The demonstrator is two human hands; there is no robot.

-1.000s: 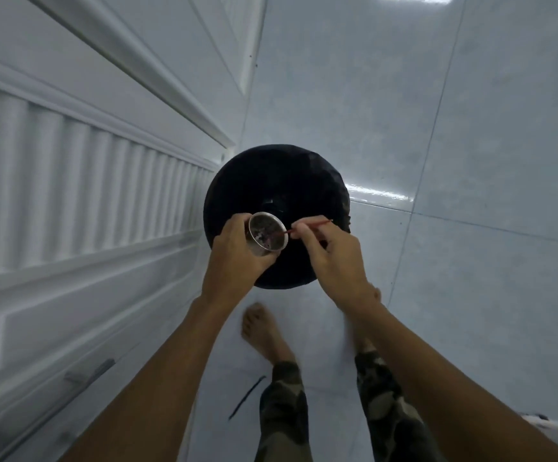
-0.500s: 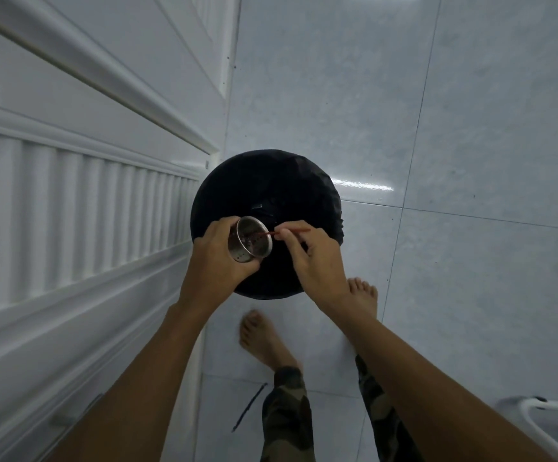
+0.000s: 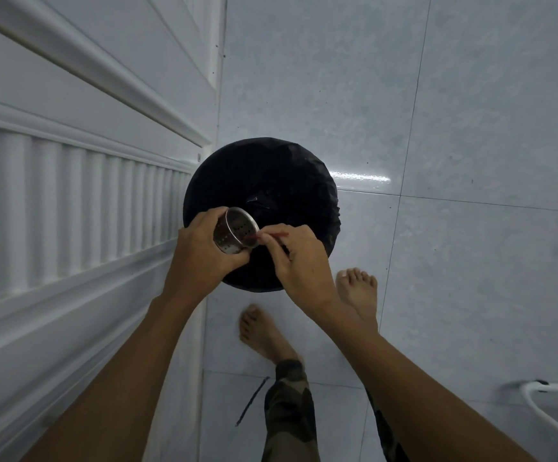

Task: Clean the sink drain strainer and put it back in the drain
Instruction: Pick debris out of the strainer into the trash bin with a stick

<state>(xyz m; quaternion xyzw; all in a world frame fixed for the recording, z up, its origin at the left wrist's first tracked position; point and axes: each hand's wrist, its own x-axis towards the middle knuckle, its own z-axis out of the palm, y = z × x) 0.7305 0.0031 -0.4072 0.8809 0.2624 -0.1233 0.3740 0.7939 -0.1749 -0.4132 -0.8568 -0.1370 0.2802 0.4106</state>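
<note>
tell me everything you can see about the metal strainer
The strainer is a small shiny metal cup, round, with rows of small holes in its base and side wall. It is tilted, its open mouth facing up and right. The left hand wraps its wall, holding it over a black-lined bin. A thin red stick, pinched by the right hand, pokes inside it.

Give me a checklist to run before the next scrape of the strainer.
1. Left hand has a firm grip on the perforated steel cup strainer: ok.
2. Right hand pinches the thin red stick: ok.
3. Stick tip inside the strainer: ok.
4. Strainer held over the round black-lined bin: ok.
5. Strainer free of debris: cannot tell.
</note>
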